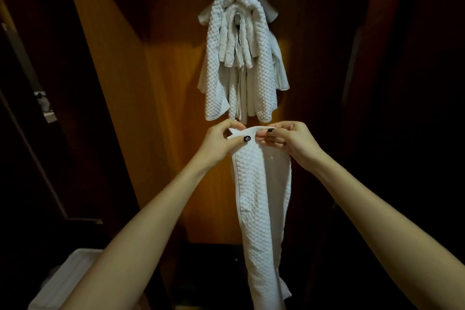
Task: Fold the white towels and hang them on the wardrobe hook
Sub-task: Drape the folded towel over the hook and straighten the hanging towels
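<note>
Our left hand [221, 141] and right hand [289, 142] both pinch the top edge of a white waffle towel [261, 209], which hangs down lengthwise just below the bundle of hung towels [241, 58] on the wardrobe hook [237, 18].

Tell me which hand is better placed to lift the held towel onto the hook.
Probably the left hand: it pinches the towel top almost straight below the hook; the right hand sits further aside.
</note>
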`<control>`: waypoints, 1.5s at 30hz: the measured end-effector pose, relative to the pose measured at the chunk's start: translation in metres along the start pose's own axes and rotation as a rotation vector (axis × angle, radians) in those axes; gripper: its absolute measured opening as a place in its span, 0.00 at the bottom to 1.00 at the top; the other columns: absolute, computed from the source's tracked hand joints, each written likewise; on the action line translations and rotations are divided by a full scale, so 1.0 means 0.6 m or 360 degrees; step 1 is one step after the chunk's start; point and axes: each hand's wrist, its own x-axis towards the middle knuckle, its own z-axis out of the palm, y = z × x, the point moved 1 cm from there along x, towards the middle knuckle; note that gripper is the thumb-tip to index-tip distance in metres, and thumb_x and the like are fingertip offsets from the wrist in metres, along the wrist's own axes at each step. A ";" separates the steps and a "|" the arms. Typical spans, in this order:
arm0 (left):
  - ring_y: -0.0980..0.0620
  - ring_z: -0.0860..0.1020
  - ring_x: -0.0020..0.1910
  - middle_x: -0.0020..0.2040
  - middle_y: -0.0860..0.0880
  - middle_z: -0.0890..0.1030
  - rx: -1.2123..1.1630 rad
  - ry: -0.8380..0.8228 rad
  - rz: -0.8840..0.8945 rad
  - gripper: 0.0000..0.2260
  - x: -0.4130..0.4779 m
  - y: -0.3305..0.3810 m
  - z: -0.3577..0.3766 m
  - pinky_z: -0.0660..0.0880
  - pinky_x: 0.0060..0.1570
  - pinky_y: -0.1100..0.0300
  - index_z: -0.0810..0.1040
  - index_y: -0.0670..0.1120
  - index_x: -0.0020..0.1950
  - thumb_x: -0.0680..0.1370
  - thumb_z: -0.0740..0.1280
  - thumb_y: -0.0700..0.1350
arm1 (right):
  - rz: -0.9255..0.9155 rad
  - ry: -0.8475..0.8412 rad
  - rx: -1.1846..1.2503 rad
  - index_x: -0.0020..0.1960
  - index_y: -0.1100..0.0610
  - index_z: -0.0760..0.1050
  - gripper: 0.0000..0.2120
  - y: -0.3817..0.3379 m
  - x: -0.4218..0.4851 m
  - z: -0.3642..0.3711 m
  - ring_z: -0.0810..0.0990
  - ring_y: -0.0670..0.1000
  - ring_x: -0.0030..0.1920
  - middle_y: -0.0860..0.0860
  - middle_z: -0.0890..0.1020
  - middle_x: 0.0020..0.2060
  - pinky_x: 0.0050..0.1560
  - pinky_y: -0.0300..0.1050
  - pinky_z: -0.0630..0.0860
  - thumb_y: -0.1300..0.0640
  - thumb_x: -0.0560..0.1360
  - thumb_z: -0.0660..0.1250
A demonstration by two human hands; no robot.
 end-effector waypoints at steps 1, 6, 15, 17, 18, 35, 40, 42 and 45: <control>0.56 0.75 0.49 0.48 0.52 0.80 0.0004 -0.0015 -0.0016 0.07 0.003 -0.002 -0.001 0.68 0.44 0.75 0.80 0.44 0.48 0.72 0.74 0.39 | -0.0002 0.0019 0.0003 0.52 0.73 0.78 0.08 -0.001 -0.002 -0.004 0.84 0.60 0.50 0.64 0.84 0.44 0.54 0.47 0.81 0.68 0.76 0.65; 0.61 0.74 0.38 0.39 0.53 0.78 0.0137 -0.0269 0.0042 0.05 0.008 0.005 0.010 0.69 0.38 0.65 0.78 0.46 0.42 0.72 0.73 0.39 | -0.0029 0.0028 -0.0060 0.50 0.71 0.79 0.07 0.001 -0.011 -0.025 0.85 0.59 0.48 0.64 0.84 0.44 0.49 0.44 0.81 0.67 0.75 0.67; 0.57 0.70 0.35 0.36 0.42 0.75 -0.0005 -0.0098 0.0157 0.07 0.046 0.025 -0.021 0.65 0.35 0.67 0.78 0.32 0.40 0.71 0.74 0.34 | -0.0275 -0.0043 -0.1909 0.33 0.57 0.75 0.21 -0.014 -0.011 -0.054 0.69 0.45 0.28 0.49 0.74 0.27 0.30 0.46 0.65 0.42 0.74 0.69; 0.55 0.70 0.35 0.37 0.42 0.74 -0.0007 -0.0056 0.0170 0.08 0.052 0.021 -0.038 0.64 0.35 0.66 0.77 0.32 0.39 0.71 0.74 0.35 | -0.0244 -0.0017 -0.2026 0.36 0.59 0.75 0.22 -0.018 -0.011 -0.070 0.71 0.47 0.34 0.50 0.74 0.34 0.35 0.48 0.68 0.40 0.75 0.67; 0.55 0.70 0.35 0.37 0.42 0.74 -0.0004 -0.0041 0.0175 0.08 0.054 0.018 -0.046 0.64 0.35 0.66 0.77 0.33 0.39 0.71 0.74 0.36 | -0.0203 -0.0095 -0.2013 0.37 0.60 0.76 0.20 -0.016 -0.011 -0.077 0.72 0.47 0.36 0.51 0.74 0.37 0.39 0.49 0.70 0.43 0.75 0.67; 0.60 0.69 0.32 0.33 0.49 0.74 0.0047 0.0139 0.0061 0.09 0.039 -0.015 -0.098 0.65 0.33 0.69 0.76 0.41 0.35 0.70 0.75 0.38 | -0.0025 -0.0043 -0.1114 0.37 0.65 0.73 0.18 0.022 -0.017 -0.081 0.76 0.53 0.37 0.55 0.76 0.33 0.44 0.64 0.76 0.53 0.79 0.66; 0.61 0.69 0.31 0.31 0.50 0.74 0.0048 0.0293 -0.0048 0.09 0.029 -0.034 -0.109 0.64 0.32 0.68 0.77 0.44 0.34 0.69 0.76 0.38 | -0.0308 0.0222 -0.1436 0.36 0.63 0.75 0.18 -0.029 0.004 -0.080 0.72 0.45 0.32 0.52 0.77 0.31 0.35 0.44 0.67 0.50 0.75 0.70; 0.62 0.70 0.30 0.31 0.52 0.75 0.0100 0.0277 -0.0076 0.09 0.026 -0.038 -0.121 0.65 0.32 0.69 0.78 0.48 0.34 0.70 0.75 0.38 | -0.0333 0.0162 -0.1432 0.36 0.63 0.76 0.15 -0.055 0.009 -0.080 0.74 0.48 0.35 0.55 0.79 0.33 0.37 0.45 0.69 0.52 0.74 0.72; 0.59 0.74 0.35 0.35 0.50 0.80 0.0173 0.0101 -0.0108 0.07 0.015 -0.042 -0.130 0.69 0.39 0.69 0.81 0.48 0.37 0.70 0.75 0.37 | -0.0299 0.0001 -0.1622 0.40 0.62 0.78 0.11 -0.088 0.008 -0.092 0.78 0.51 0.39 0.55 0.82 0.37 0.42 0.50 0.74 0.54 0.73 0.73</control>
